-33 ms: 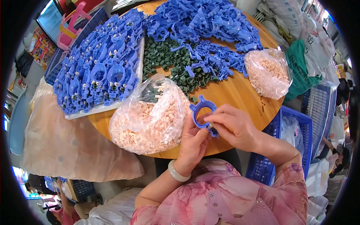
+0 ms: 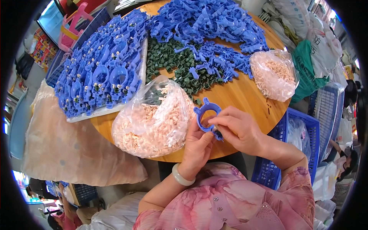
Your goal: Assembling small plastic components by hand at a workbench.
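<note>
My left hand [image 2: 197, 147] is closed around the lower left side of a blue plastic ring-shaped part [image 2: 197, 111] with small lugs on its rim. The fingers of my right hand [image 2: 239, 128] are pinched together against the ring's lower right side. What they pinch is hidden, though a small dark and pale spot shows beneath them. Beside my left hand stands a clear plastic bag of small cream-coloured pieces [image 2: 153, 126]. Beyond my hands lie dark green plastic pieces [image 2: 168, 57] and a heap of small blue plastic pieces [image 2: 226, 59].
Rows of blue assemblies [image 2: 103, 69] with green and pale bits fill a white board at the left. More blue ring parts [image 2: 207, 19] are piled at the far side. Another bag of cream pieces [image 2: 274, 74] rests on the right of the round wooden table [image 2: 245, 101]. A blue crate [image 2: 312, 134] stands below.
</note>
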Demonstrator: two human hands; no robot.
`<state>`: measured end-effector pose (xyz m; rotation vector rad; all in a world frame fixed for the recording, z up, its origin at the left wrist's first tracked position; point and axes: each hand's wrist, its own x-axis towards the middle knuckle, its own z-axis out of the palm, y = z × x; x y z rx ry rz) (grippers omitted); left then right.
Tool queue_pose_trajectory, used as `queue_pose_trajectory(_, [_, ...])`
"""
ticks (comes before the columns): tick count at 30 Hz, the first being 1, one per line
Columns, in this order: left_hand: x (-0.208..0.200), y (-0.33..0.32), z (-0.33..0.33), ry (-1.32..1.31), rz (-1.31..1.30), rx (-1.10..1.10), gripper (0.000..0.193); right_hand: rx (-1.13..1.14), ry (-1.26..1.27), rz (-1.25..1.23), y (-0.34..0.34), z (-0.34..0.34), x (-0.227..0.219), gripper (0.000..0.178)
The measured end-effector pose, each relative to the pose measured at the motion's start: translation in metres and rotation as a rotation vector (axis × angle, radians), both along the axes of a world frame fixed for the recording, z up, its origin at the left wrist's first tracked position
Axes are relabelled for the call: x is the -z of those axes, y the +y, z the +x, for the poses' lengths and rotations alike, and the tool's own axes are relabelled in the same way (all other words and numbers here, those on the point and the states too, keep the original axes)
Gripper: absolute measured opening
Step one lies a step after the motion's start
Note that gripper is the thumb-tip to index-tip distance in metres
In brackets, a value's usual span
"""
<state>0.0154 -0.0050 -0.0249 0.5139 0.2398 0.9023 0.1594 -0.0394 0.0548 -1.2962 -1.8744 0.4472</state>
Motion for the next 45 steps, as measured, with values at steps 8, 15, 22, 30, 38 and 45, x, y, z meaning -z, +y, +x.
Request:
queue_pose_trajectory(8, [0.006, -0.001, -0.002, 0.050, 0.070, 0.004, 0.057, -0.057, -0.123, -0.024, -0.005, 0.001, -0.007, 0.016])
queue_pose_trajectory(15, [-0.005, 0.000, -0.001, 0.045, 0.087, 0.021, 0.061, -0.219, -0.261, 0.101, 0.011, 0.016, -0.012, 0.013])
queue_pose_trajectory(22, [-0.001, -0.001, -0.002, -0.012, 0.027, 0.010, 0.058, -0.125, -0.231, 0.154, 0.009, 0.011, -0.008, 0.011])
queue_pose_trajectory(30, [0.003, -0.008, -0.002, 0.097, 0.191, -0.114, 0.072, 0.011, -0.205, 0.042, -0.009, -0.002, -0.008, 0.025])
queue_pose_trajectory(38, [0.009, -0.012, -0.005, 0.152, 0.265, -0.125, 0.073, -0.006, -0.212, 0.109, -0.011, -0.006, -0.008, 0.027])
queue_pose_trajectory(45, [0.016, -0.011, -0.007, 0.107, 0.256, -0.122, 0.077, -0.063, -0.208, 0.079, -0.010, -0.001, -0.011, 0.024])
